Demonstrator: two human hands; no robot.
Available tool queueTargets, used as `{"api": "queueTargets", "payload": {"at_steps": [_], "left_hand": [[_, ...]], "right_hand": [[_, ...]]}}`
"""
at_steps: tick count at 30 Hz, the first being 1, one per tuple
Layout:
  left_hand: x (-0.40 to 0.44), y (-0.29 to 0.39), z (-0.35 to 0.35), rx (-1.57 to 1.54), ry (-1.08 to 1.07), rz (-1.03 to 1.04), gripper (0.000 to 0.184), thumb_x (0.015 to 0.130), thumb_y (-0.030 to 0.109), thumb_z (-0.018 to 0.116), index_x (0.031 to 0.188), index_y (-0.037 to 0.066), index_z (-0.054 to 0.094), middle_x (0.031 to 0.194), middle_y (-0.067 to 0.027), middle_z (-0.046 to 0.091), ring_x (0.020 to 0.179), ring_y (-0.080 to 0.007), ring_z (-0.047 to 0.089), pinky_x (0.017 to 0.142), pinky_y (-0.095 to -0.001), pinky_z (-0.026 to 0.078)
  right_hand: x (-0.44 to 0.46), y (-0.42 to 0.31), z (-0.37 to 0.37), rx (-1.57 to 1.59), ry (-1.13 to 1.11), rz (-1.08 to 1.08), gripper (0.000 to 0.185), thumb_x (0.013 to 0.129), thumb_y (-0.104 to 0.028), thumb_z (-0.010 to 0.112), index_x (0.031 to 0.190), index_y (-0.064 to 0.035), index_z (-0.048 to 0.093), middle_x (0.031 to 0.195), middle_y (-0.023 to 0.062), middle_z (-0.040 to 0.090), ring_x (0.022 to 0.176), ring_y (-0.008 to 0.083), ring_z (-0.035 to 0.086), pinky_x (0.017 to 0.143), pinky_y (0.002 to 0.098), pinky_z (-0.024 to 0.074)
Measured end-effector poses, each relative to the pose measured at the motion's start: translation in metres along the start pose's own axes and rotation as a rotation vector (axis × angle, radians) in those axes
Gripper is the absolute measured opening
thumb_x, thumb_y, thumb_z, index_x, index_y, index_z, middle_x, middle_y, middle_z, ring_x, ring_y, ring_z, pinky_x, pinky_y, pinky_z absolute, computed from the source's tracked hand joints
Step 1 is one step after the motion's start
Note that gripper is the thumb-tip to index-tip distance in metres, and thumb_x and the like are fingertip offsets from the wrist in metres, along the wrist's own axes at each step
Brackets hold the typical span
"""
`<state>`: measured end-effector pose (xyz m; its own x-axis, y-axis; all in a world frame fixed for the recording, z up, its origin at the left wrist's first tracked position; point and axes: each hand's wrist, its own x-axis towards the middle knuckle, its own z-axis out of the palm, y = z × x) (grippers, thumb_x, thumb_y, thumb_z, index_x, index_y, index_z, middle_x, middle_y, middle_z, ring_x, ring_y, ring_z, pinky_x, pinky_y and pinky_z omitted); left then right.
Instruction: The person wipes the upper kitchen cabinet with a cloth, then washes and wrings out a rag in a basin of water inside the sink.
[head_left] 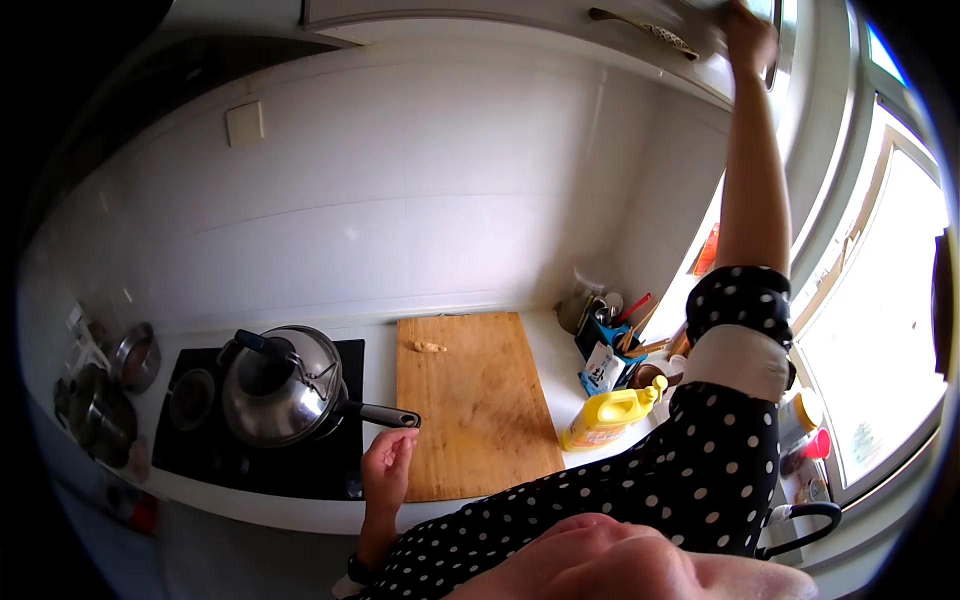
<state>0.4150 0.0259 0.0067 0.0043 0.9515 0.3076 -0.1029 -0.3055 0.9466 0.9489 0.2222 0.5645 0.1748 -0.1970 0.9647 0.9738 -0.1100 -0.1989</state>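
My right arm reaches up to the top right, and my right hand [752, 42] is closed at the edge of a wall cabinet door [700, 18]; motion smears the fingers a little. My left hand [389, 462] is low, its fingers curled in with nothing visible in them. It is just below the end of a long black pan handle [385, 413], between hob and board. That handle belongs to a shiny metal pan [280, 400] with a domed top on the hob. A wooden cutting board [475, 420] lies to the right, with a small piece of ginger [430, 347] on it.
A yellow detergent bottle [612, 415] stands right of the board, before a blue holder [625, 345] of utensils. Metal bowls and pots [100, 410] sit left of the black hob [185, 440]. An ornate handle [645, 30] sticks out overhead. A window [880, 320] is at the right.
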Motion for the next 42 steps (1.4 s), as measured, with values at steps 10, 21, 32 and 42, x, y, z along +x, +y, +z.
{"api": "queueTargets", "payload": {"at_steps": [10,21,32,42], "left_hand": [[0.013,-0.009,0.039,0.006,-0.010,-0.049,0.013,0.091,0.004,0.055,0.100,-0.002,0.063,0.096,-0.0067,0.062,0.086,-0.0106,0.060,0.078,-0.0226,0.047],[0.013,-0.028,0.032,0.007,0.080,-0.080,0.011,0.091,0.005,0.055,0.097,-0.001,0.063,0.091,-0.0053,0.063,0.082,-0.0101,0.060,0.074,-0.0230,0.048],[0.006,-0.017,0.003,-0.054,0.114,-0.004,0.012,0.091,0.006,0.056,0.098,-0.001,0.064,0.088,-0.0048,0.062,0.076,-0.0092,0.058,0.069,-0.0208,0.046],[-0.033,-0.028,-0.058,0.021,0.259,-0.042,0.014,0.091,0.008,0.055,0.100,0.001,0.063,0.094,-0.0061,0.064,0.082,-0.0112,0.061,0.074,-0.0238,0.048]], "right_hand": [[-0.022,-0.150,-0.035,0.533,0.208,-0.599,0.019,0.088,-0.008,0.055,0.103,-0.0034,0.067,0.100,0.0147,0.060,0.089,0.0291,0.059,0.078,0.0362,0.0469],[0.080,-0.089,0.055,-0.015,0.016,-0.203,0.033,0.087,-0.022,0.043,0.115,-0.0242,0.062,0.114,0.0132,0.061,0.100,0.0305,0.060,0.084,0.0390,0.0474],[-0.018,-0.292,-0.029,0.780,0.066,-0.208,0.024,0.088,-0.005,0.045,0.104,-0.0052,0.063,0.094,0.0218,0.064,0.084,0.0363,0.062,0.075,0.0388,0.0483],[0.138,-0.154,0.149,0.172,0.160,-0.360,0.037,0.090,-0.034,0.045,0.115,-0.0115,0.061,0.111,0.0149,0.063,0.097,0.0305,0.063,0.080,0.0436,0.0506]]}}
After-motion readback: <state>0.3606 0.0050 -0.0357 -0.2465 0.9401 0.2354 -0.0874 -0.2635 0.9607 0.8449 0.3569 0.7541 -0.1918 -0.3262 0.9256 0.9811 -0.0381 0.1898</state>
